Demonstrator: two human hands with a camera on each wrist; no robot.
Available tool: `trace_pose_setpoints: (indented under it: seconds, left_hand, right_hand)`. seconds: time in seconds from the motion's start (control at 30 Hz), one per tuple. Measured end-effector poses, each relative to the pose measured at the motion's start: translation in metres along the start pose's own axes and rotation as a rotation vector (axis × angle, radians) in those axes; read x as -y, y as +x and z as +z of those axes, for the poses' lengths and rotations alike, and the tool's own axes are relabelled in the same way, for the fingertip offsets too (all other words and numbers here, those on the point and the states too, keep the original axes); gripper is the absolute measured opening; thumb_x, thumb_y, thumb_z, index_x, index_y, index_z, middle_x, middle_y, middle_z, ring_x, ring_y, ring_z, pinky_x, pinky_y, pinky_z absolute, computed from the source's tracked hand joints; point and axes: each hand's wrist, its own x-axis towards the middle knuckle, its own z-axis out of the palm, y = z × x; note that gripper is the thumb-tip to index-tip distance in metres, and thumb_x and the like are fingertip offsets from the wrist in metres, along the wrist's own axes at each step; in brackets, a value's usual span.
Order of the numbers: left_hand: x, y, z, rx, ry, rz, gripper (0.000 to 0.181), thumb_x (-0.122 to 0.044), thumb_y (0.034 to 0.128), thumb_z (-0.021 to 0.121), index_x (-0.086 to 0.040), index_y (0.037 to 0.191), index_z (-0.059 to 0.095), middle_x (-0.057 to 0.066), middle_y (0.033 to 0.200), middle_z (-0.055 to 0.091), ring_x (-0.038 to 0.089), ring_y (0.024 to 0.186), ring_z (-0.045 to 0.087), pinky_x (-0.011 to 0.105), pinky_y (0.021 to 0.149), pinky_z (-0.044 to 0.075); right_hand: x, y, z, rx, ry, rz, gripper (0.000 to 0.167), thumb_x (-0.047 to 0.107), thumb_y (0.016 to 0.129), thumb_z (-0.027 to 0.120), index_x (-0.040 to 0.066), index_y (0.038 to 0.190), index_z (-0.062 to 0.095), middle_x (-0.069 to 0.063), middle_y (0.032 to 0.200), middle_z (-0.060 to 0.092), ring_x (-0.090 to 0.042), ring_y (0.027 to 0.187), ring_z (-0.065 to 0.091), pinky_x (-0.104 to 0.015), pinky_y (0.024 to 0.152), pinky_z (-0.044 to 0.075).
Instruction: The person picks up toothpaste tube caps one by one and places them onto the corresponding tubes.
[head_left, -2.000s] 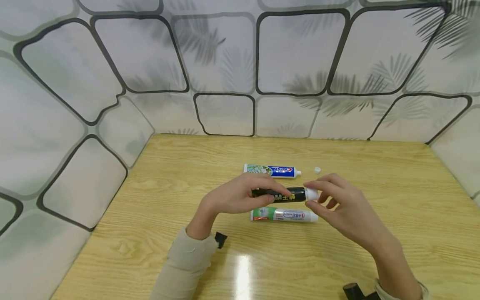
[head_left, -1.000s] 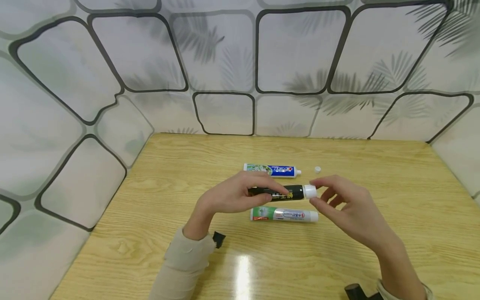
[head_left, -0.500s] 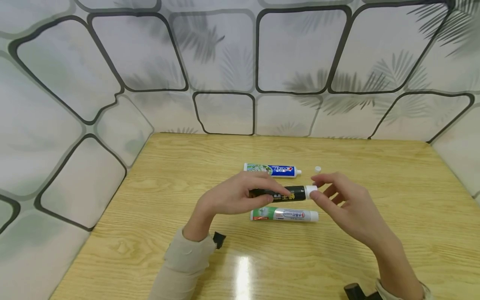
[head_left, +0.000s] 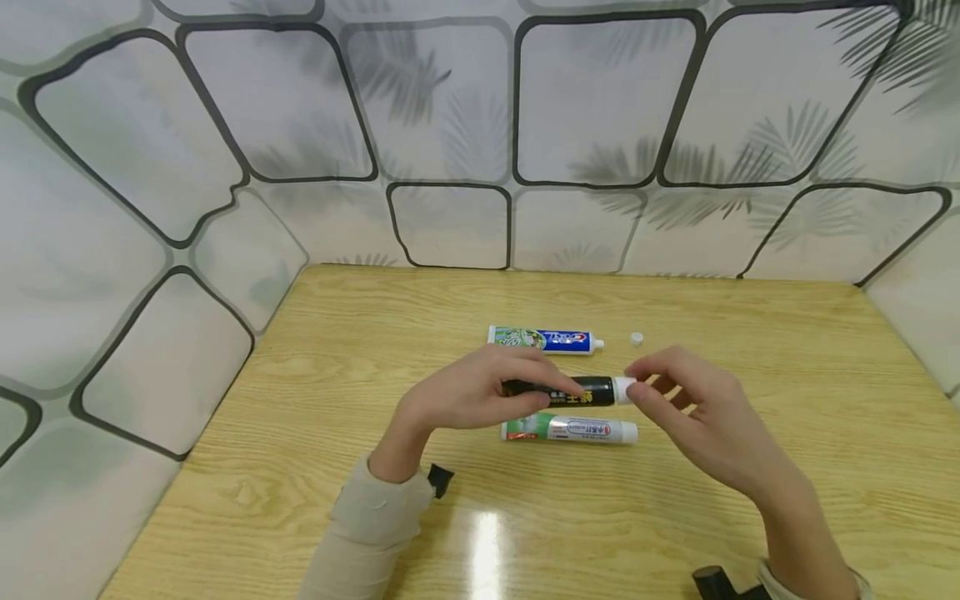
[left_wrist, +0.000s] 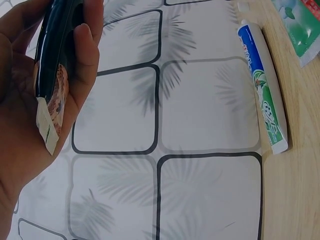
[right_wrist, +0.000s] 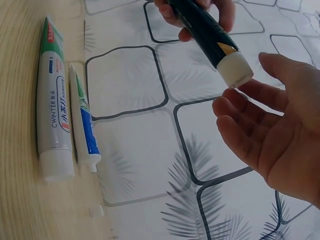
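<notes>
In the head view my left hand point(head_left: 476, 387) grips a black toothpaste tube point(head_left: 596, 392) above the table. The tube lies sideways, its white cap point(head_left: 624, 390) toward the right. Seen from the left wrist, fingers curl round the dark tube point(left_wrist: 52, 55), its crimped end near the palm. My right hand point(head_left: 693, 408) is at the cap. In the right wrist view a gap shows between its thumb and the cap point(right_wrist: 234, 69); the index fingertip is partly hidden beside the cap.
A blue-and-green toothpaste tube point(head_left: 566, 342) lies uncapped behind the hands, with a small white cap point(head_left: 637, 338) to its right. Nearer lies a white-and-green toothpaste tube point(head_left: 581, 429), capped. The wooden table point(head_left: 360, 325) meets patterned walls point(head_left: 450, 225) at the back and left.
The right fingers have shifted about the white cap, and the black tube has moved slightly right and nearer. My left hand keeps its grip; the tubes on the table stay put.
</notes>
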Motion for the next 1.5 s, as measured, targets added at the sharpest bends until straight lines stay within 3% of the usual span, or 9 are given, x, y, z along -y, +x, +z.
trace_pose_setpoints:
  seconds: [0.23,0.53,0.83,1.03,1.27,1.37,1.5]
  left_hand:
    - [-0.0004,-0.0002,-0.0004,-0.001,0.012,-0.005,0.032,-0.005,0.0981,0.058,-0.014,0.126,0.070,-0.006,0.106,0.065,0.006,0.085,0.050,0.022,0.067,0.041]
    - [-0.0015,-0.0008,0.0005,-0.006,-0.001,-0.005,0.032,-0.004,0.0978,0.057,-0.013,0.126,0.069,-0.005,0.106,0.065,0.006,0.082,0.049,0.022,0.065,0.041]
    - [0.0010,-0.0008,-0.0020,-0.002,0.002,0.009,0.029,-0.005,0.0996,0.057,-0.010,0.126,0.069,-0.002,0.103,0.064,0.007,0.082,0.049,0.022,0.067,0.041]
    - [0.0028,-0.0016,-0.0043,-0.002,0.007,0.012,0.029,-0.007,0.1006,0.056,-0.010,0.126,0.069,-0.002,0.103,0.064,0.008,0.082,0.049,0.023,0.066,0.041]
    - [0.0017,-0.0016,-0.0045,-0.005,0.007,0.024,0.029,-0.006,0.1003,0.057,-0.009,0.126,0.069,-0.002,0.102,0.065,0.009,0.083,0.050,0.023,0.067,0.042]
    - [0.0012,-0.0017,-0.0045,-0.005,0.003,0.027,0.028,-0.007,0.1003,0.057,-0.009,0.126,0.069,-0.002,0.103,0.065,0.009,0.084,0.050,0.024,0.067,0.042]
    - [0.0018,-0.0017,-0.0040,-0.007,-0.002,0.029,0.028,-0.007,0.1003,0.057,-0.009,0.126,0.069,-0.002,0.106,0.066,0.010,0.086,0.051,0.024,0.068,0.043]
  right_hand:
    - [-0.0009,-0.0026,-0.0080,0.110,0.040,0.001,0.042,-0.006,0.081,0.077,0.015,0.115,0.065,0.008,0.103,0.064,-0.005,0.075,0.061,-0.021,0.062,0.052]
    - [-0.0019,-0.0028,-0.0063,0.102,0.020,0.062,0.030,0.001,0.089,0.072,0.014,0.115,0.067,0.010,0.099,0.066,-0.005,0.079,0.061,-0.023,0.064,0.053]
    - [-0.0031,-0.0019,-0.0027,0.047,0.041,0.061,0.033,-0.001,0.086,0.074,0.016,0.114,0.069,0.009,0.098,0.068,-0.005,0.076,0.062,-0.021,0.063,0.052]
    - [-0.0037,-0.0006,-0.0029,0.070,0.030,0.039,0.040,-0.003,0.081,0.078,0.012,0.117,0.068,0.008,0.096,0.068,-0.004,0.073,0.061,-0.020,0.063,0.052]
    - [-0.0022,-0.0001,-0.0024,0.095,0.011,0.082,0.027,0.004,0.090,0.072,0.010,0.116,0.068,0.008,0.098,0.069,-0.005,0.079,0.062,-0.024,0.063,0.053]
    - [-0.0024,0.0000,-0.0018,0.092,0.021,0.072,0.032,0.004,0.090,0.072,0.010,0.122,0.067,0.006,0.102,0.069,-0.005,0.079,0.062,-0.023,0.064,0.052]
    - [-0.0033,-0.0007,-0.0012,0.087,0.057,0.001,0.048,-0.002,0.084,0.076,0.012,0.129,0.064,0.005,0.108,0.068,-0.005,0.078,0.062,-0.021,0.064,0.052]
